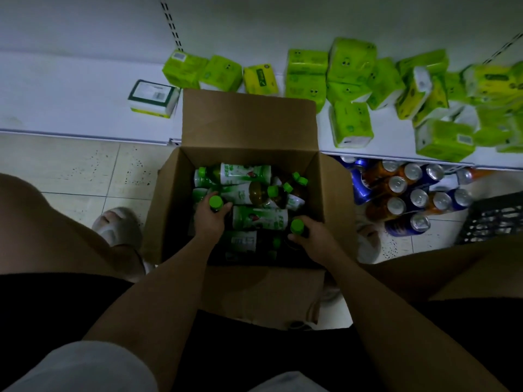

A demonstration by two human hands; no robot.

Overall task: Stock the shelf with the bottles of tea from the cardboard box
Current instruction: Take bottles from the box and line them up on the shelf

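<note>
An open cardboard box (249,120) stands on the floor between my knees, filled with several tea bottles with green caps and white-green labels, most lying on their sides (259,217). My left hand (210,217) is inside the box, closed around the neck of an upright bottle whose green cap (215,201) shows above my fingers. My right hand (310,236) grips another upright bottle by its neck, green cap (297,226) showing. The white shelf (70,89) runs across the far side, just behind the box.
Green and yellow tissue packs (351,66) lie scattered on the shelf's middle and right. A white-green box (154,99) sits left of them. Drink cans (410,193) stand on the floor under the shelf at right, beside a black crate (495,219).
</note>
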